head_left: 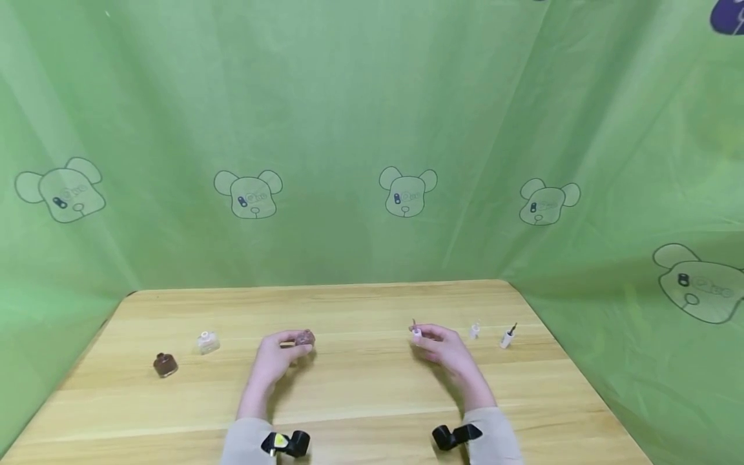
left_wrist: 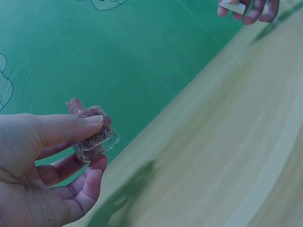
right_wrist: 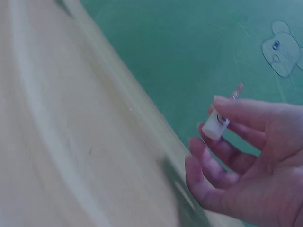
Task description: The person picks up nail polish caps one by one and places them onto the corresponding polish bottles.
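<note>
In my left hand (head_left: pixel 278 358) a small glass nail polish bottle (left_wrist: pixel 96 130) with glittery pinkish-brown polish is pinched between thumb and fingers, its neck uncapped. My right hand (head_left: pixel 446 352) pinches a white nail polish cap (right_wrist: pixel 215 126), whose brush (right_wrist: pixel 238 89) points up and away from the palm. Both hands are raised over the wooden table and stand well apart. Left of the left hand are an uncapped dark brown polish bottle (head_left: pixel 165 365) and an uncapped clear bottle (head_left: pixel 207 342). Right of the right hand, two white caps stand brush up: one with a pale brush (head_left: pixel 475 330), one with a dark brush (head_left: pixel 507 337).
The wooden table (head_left: pixel 360 400) ends at a back edge against a green curtain (head_left: pixel 349 245) printed with bear heads. The curtain also closes off the left and right sides. A black camera mount sits on each sleeve.
</note>
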A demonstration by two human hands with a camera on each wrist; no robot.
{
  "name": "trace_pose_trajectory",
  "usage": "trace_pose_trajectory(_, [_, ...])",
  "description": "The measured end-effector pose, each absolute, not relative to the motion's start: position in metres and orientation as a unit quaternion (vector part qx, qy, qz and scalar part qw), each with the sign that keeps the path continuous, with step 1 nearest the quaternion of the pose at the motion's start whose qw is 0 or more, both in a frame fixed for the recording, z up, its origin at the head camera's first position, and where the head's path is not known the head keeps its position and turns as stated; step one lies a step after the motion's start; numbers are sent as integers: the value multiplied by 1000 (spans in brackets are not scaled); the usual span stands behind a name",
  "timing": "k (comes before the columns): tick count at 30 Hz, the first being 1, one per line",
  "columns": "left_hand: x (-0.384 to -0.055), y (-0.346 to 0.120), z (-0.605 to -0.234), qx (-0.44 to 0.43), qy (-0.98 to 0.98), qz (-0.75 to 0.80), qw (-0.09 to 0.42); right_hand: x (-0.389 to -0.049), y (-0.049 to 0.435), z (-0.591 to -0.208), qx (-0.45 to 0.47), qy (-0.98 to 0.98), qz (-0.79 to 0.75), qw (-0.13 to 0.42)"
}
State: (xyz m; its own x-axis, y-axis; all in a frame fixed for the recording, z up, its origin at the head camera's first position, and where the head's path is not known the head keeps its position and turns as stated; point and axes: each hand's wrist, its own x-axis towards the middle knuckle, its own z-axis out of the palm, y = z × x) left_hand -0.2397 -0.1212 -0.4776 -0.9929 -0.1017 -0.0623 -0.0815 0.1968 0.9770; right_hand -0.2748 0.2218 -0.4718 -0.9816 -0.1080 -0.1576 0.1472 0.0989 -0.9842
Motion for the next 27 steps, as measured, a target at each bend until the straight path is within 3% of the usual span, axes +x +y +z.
trace_pose_trajectory(19, [-244, -110, -486, 25, -743, -667, 42, -280, 205, -479, -59, 705, -700, 94])
trace_pose_trajectory(27, [-248, -105, -492, 11, -745, -667, 35, -282, 195, -481, -43, 694, -714, 81])
